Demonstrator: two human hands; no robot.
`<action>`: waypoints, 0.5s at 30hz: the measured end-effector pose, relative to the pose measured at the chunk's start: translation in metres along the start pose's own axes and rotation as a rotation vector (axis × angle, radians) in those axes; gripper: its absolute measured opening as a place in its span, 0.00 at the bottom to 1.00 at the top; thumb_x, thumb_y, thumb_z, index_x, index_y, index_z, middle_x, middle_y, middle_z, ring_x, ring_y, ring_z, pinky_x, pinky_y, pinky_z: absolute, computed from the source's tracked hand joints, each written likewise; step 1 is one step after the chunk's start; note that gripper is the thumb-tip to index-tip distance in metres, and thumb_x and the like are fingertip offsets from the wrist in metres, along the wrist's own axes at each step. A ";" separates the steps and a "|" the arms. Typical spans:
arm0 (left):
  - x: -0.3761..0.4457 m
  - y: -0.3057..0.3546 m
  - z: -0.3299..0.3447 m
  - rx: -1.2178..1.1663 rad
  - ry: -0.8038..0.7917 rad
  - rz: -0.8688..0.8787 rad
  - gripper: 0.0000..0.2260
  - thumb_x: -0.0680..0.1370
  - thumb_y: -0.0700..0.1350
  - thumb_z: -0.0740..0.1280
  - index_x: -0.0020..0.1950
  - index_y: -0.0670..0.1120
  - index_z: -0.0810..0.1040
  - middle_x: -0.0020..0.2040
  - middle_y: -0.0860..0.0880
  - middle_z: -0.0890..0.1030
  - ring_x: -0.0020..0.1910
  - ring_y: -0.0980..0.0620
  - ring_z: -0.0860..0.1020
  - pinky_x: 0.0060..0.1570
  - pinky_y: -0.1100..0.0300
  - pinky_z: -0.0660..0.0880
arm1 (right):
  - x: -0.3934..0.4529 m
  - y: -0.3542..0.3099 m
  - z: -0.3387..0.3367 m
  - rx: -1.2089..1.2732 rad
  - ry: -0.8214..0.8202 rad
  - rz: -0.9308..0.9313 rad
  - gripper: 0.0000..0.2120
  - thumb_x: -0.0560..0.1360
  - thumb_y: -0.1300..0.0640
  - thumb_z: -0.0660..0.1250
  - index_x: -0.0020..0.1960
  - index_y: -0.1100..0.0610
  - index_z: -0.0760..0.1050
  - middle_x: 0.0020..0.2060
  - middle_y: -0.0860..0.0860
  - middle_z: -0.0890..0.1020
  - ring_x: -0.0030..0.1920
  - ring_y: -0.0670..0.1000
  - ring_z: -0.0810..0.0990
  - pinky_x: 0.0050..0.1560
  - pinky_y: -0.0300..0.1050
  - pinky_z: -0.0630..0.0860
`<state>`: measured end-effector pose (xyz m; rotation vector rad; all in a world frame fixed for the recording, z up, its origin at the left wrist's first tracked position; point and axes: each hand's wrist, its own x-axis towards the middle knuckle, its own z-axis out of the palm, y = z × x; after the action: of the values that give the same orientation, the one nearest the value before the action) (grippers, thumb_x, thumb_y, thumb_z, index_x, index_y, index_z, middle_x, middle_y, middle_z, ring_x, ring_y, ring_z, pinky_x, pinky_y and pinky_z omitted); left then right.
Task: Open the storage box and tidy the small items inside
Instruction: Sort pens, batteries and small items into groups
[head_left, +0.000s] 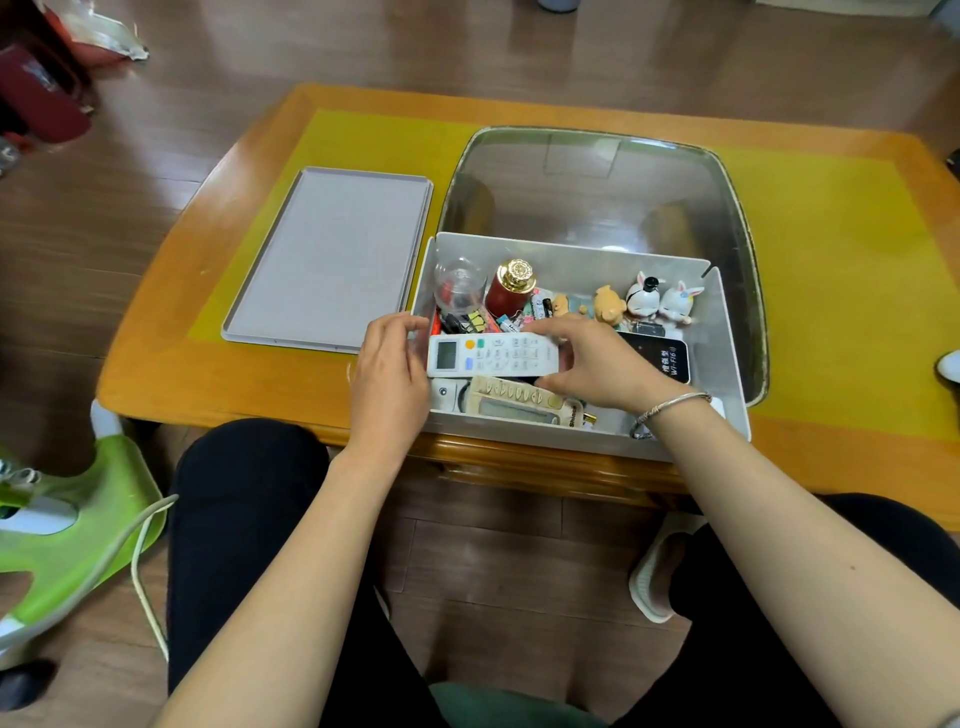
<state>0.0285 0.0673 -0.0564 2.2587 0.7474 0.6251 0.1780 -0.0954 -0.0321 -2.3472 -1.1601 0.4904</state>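
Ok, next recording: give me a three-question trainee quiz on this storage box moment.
1. True or false: the lid is still on the storage box.
2. Which item do both hands hold? A) white remote control B) red bottle with gold cap C) black Wi-Fi device
3. Fill in: the two white rabbit figurines stand at the box's far ____ corner.

Key: 1 false, it lies on the table left of the box. 2 A, left hand and right hand at its ends. 3 right.

Open grey box (724, 332), seemingly cluttered
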 end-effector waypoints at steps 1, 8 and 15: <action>0.000 0.000 0.000 0.003 -0.003 -0.006 0.11 0.80 0.37 0.58 0.61 0.44 0.74 0.62 0.47 0.73 0.62 0.51 0.72 0.59 0.57 0.71 | -0.001 -0.003 0.000 0.034 -0.002 -0.016 0.27 0.68 0.61 0.74 0.66 0.52 0.72 0.49 0.44 0.74 0.37 0.41 0.71 0.37 0.27 0.69; 0.000 0.000 -0.001 -0.015 0.009 0.013 0.11 0.81 0.37 0.58 0.61 0.44 0.74 0.61 0.46 0.73 0.60 0.50 0.73 0.58 0.54 0.72 | -0.004 -0.003 -0.006 0.099 0.042 -0.012 0.26 0.68 0.60 0.75 0.64 0.51 0.74 0.46 0.42 0.77 0.35 0.40 0.74 0.36 0.25 0.71; 0.000 0.000 -0.001 -0.014 0.012 0.019 0.11 0.81 0.37 0.58 0.61 0.43 0.74 0.61 0.46 0.73 0.60 0.49 0.73 0.58 0.56 0.71 | -0.017 0.029 -0.016 0.199 0.272 0.134 0.27 0.67 0.62 0.75 0.64 0.52 0.74 0.48 0.47 0.78 0.33 0.43 0.70 0.35 0.28 0.69</action>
<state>0.0278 0.0675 -0.0553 2.2534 0.7254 0.6515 0.1953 -0.1288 -0.0332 -2.2423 -0.7971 0.3030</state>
